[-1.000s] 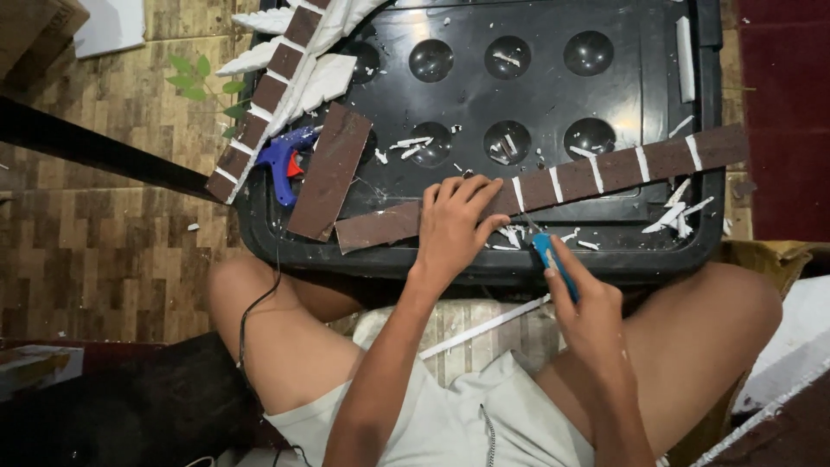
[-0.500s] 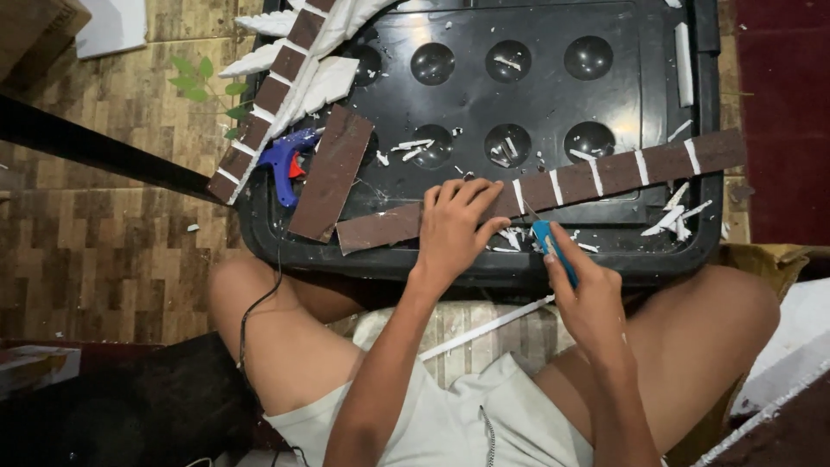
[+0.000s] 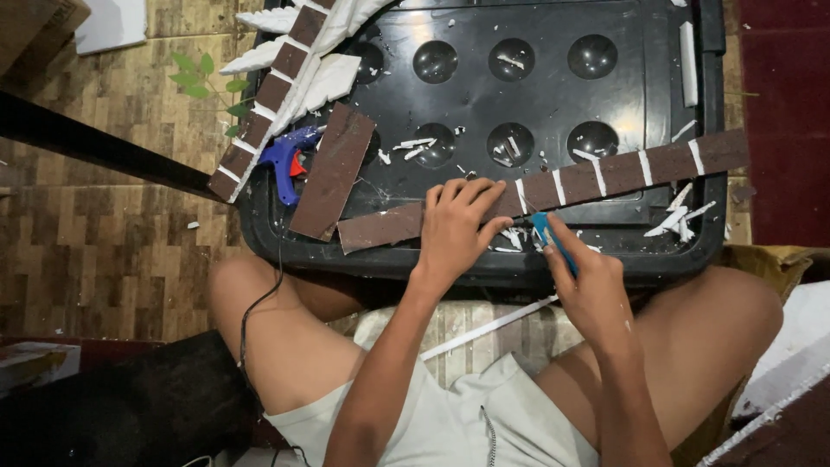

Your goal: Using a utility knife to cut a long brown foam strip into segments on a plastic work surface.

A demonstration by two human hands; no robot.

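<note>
Left hand point(image 3: 456, 227) lies flat, fingers spread, pressing the long brown strip point(image 3: 605, 173) against the black dimpled tray point(image 3: 484, 95), the surface resting on the person's lap. Right hand point(image 3: 588, 290) is clenched around a blue cutter point(image 3: 550, 239), tip at the strip's lower edge just beside the left fingers. White offcuts point(image 3: 679, 218) litter the tray. A blue glue gun point(image 3: 284, 159) lies at the tray's left edge. Wood-pattern floor point(image 3: 104, 242) beneath.

Dim warm light, glare on black tray point(image 3: 605, 26), sharp focus.

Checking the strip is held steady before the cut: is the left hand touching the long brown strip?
Touching. The head view shows the left hand pressed flat on the long brown strip, fingers spread across it and no gap showing.
</note>
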